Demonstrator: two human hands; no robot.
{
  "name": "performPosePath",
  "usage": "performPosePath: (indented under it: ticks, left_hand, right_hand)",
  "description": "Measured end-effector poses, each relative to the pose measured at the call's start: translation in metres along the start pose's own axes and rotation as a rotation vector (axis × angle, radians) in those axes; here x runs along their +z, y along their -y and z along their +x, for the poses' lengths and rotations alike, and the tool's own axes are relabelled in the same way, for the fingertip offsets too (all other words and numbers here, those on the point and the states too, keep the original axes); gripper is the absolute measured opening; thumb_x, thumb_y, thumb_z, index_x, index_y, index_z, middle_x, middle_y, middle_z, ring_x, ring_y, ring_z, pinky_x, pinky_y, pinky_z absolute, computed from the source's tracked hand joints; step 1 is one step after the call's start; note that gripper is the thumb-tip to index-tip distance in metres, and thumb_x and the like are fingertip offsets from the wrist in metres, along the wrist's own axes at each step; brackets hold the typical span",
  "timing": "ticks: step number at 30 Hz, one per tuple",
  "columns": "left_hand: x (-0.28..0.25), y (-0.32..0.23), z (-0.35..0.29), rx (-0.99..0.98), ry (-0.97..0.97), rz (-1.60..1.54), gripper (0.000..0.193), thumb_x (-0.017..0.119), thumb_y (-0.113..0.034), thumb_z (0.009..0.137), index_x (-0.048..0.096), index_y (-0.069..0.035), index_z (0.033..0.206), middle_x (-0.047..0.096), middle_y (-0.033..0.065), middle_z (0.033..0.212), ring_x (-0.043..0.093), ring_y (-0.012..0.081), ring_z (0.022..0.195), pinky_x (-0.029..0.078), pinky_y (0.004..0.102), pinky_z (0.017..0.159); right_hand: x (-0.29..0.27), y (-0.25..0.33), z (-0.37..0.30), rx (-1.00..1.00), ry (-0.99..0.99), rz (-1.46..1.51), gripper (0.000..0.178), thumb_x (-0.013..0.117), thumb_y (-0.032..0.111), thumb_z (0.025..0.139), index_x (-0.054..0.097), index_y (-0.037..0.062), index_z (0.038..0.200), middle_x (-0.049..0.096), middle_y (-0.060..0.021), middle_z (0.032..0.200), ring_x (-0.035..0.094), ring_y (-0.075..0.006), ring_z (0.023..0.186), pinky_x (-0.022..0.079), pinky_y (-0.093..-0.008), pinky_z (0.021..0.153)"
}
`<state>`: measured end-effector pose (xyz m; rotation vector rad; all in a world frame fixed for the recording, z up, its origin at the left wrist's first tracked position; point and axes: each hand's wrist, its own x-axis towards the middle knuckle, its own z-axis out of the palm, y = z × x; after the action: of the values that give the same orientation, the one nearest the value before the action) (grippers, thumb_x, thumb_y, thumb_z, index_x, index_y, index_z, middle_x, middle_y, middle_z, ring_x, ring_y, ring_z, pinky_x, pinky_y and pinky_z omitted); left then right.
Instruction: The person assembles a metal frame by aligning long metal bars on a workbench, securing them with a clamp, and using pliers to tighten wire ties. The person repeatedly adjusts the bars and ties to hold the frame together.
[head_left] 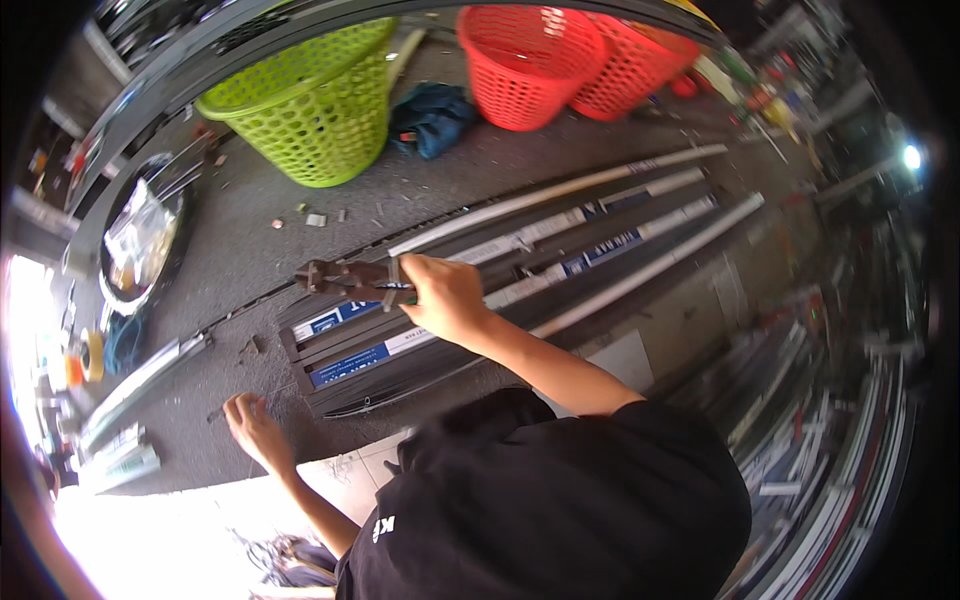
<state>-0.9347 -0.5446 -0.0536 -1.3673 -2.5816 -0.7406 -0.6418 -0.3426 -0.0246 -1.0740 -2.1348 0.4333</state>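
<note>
Over the middle of the desk [225,370], the right hand [448,300] held a dark metal tool [345,279], its fingers wrapped firmly round the handle end, with the head pointing toward the desk's left end; whether the tool touched anything beneath could not be told. Close to the desk's front edge, the left hand [258,432] had its fingers bent and partly drawn in; a small dark piece [214,415] showed by their tips, possibly gripped, but too blurred to tell. The step in hand looked like positioning the tool above the bars, and the next move probably called for a steady right-hand grip and careful placing of the head. Counted, there were one tool, two blue-and-white labelled bars [350,365] and two plain pale bars [650,266], one along each outer side of that pair. Toward the desk's back edge stood one green basket [310,120] and two red baskets [530,75], with one dark blue cloth [432,120] lying between the two colours.
</note>
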Motion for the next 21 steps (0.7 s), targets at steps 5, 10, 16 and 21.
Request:
performPosePath:
  ticks: [5,10,16,21]
  left_hand:
    - [-0.006,0.038,0.011,0.192,0.095,-0.229,0.009,0.064,-0.003,0.087,0.056,-0.003,0.091,0.053,0.011,0.1,0.056,0.0305,0.097,0.045,0.0432,0.084]
    - [-0.022,0.045,0.024,-0.099,0.271,-0.402,0.013,0.066,-0.013,0.092,0.065,-0.006,0.103,0.058,0.0094,0.102,0.056,0.0247,0.087,0.046,0.0345,0.079]
    - [0.008,0.038,0.016,0.267,0.089,-0.151,0.017,0.071,-0.019,0.09,0.064,-0.006,0.099,0.058,0.0106,0.109,0.058,0.0319,0.104,0.047,0.0458,0.086]
    - [0.004,0.039,0.021,0.1,0.202,-0.142,0.015,0.068,-0.016,0.092,0.061,-0.004,0.096,0.058,0.0123,0.11,0.058,0.0339,0.106,0.047,0.0462,0.089]
  right_hand:
    - [0.018,0.006,-0.013,-0.056,-0.026,-0.236,0.05,0.087,0.013,0.06,0.051,0.006,0.094,0.061,-0.0082,0.082,0.066,-0.0279,0.075,0.052,-0.04,0.064]
    - [0.024,0.002,-0.016,-0.082,-0.055,-0.32,0.052,0.087,0.016,0.062,0.05,0.0055,0.096,0.062,-0.0079,0.083,0.067,-0.0251,0.075,0.054,-0.0378,0.064]
    - [0.028,-0.001,-0.015,-0.062,-0.009,-0.353,0.048,0.086,0.018,0.066,0.051,0.006,0.097,0.065,-0.0086,0.084,0.068,-0.0248,0.075,0.055,-0.0379,0.065]
    - [0.029,-0.002,-0.015,-0.044,0.017,-0.334,0.043,0.086,0.018,0.07,0.053,0.0091,0.097,0.066,-0.0069,0.081,0.067,-0.0219,0.068,0.055,-0.0361,0.059]
